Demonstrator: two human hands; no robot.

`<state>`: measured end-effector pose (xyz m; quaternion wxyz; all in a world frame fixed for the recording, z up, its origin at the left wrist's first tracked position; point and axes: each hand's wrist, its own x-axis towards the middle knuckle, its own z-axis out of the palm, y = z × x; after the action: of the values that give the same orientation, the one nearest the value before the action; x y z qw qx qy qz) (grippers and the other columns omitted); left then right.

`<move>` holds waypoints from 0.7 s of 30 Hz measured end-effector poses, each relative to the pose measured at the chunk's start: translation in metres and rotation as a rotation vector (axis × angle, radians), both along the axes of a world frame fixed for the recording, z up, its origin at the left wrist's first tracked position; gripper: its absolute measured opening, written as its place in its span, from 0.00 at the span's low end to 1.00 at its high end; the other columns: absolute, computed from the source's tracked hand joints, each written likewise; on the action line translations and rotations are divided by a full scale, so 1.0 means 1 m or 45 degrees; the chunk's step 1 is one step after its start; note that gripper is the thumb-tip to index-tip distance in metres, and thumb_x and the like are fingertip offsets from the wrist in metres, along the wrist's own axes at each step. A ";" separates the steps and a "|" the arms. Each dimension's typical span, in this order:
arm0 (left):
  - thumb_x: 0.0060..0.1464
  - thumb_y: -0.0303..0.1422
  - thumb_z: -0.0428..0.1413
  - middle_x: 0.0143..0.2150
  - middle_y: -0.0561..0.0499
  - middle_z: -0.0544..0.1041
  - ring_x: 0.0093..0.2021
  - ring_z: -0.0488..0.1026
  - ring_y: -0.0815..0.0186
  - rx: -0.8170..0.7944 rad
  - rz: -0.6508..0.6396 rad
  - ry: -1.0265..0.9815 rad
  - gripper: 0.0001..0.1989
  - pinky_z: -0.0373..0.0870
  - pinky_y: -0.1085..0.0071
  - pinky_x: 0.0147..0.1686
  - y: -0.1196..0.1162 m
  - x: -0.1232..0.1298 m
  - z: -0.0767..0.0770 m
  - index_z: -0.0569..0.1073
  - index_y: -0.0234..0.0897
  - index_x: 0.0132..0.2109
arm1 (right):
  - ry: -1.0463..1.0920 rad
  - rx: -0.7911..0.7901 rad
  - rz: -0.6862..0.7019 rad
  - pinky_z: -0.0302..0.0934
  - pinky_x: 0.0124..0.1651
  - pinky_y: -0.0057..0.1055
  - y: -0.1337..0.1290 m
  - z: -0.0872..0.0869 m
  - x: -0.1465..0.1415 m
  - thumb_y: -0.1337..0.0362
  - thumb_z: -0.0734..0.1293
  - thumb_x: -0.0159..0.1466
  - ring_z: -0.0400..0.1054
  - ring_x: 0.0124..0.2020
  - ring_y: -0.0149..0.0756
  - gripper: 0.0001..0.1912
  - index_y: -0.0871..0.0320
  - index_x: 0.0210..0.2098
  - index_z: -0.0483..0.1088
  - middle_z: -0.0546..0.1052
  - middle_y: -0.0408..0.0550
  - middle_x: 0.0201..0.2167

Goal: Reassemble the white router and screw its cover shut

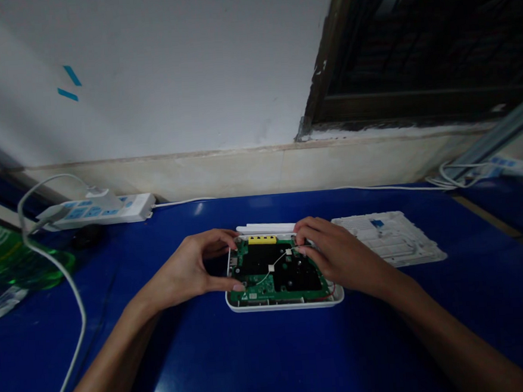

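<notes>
The left hand (186, 270) is half open, thumb touching a green circuit board (268, 286). The board lies in a white plastic case (284, 305) between both hands, so both can reach it. The right hand (332, 254) bends over its far corner; I cannot tell if it holds something. Farther away, a white cover (387, 238) lies on the blue surface (255, 363). No writing is readable.

Board (276, 272) sits in a tray (285, 305) on the desk (273, 362), cover (387, 238) just to the right, power strip (95, 210) back left near the wall (191, 93)
</notes>
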<state>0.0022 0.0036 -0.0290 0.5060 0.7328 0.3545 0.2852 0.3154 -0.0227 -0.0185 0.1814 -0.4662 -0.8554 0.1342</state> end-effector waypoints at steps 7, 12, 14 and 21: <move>0.41 0.32 0.75 0.62 0.44 0.71 0.62 0.72 0.53 -0.013 -0.038 -0.010 0.29 0.64 0.48 0.65 -0.003 0.001 0.003 0.71 0.39 0.48 | -0.021 0.012 -0.010 0.60 0.46 0.40 0.000 -0.003 -0.001 0.73 0.59 0.69 0.65 0.42 0.40 0.06 0.57 0.38 0.63 0.71 0.49 0.41; 0.39 0.32 0.76 0.60 0.47 0.72 0.61 0.71 0.53 0.014 -0.108 0.015 0.36 0.65 0.49 0.64 -0.008 0.003 0.010 0.68 0.43 0.53 | -0.050 0.018 -0.043 0.60 0.46 0.40 0.001 -0.005 -0.003 0.72 0.60 0.69 0.65 0.42 0.41 0.05 0.57 0.39 0.64 0.71 0.49 0.41; 0.40 0.34 0.76 0.59 0.47 0.72 0.60 0.71 0.54 0.042 -0.111 0.047 0.37 0.66 0.50 0.63 -0.008 0.003 0.011 0.67 0.44 0.55 | -0.044 0.013 -0.043 0.60 0.46 0.40 0.000 -0.005 -0.003 0.72 0.59 0.70 0.65 0.42 0.41 0.05 0.57 0.39 0.64 0.72 0.49 0.41; 0.38 0.39 0.76 0.64 0.46 0.67 0.61 0.70 0.53 0.231 -0.110 0.142 0.34 0.67 0.51 0.62 -0.007 0.002 0.010 0.70 0.44 0.51 | -0.004 -0.037 0.008 0.59 0.45 0.39 0.003 -0.002 0.003 0.71 0.61 0.69 0.65 0.43 0.40 0.05 0.56 0.39 0.64 0.71 0.48 0.41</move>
<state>0.0046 -0.0034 -0.0193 0.4290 0.8048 0.3230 0.2529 0.3182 -0.0199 -0.0208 0.1728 -0.4665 -0.8550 0.1464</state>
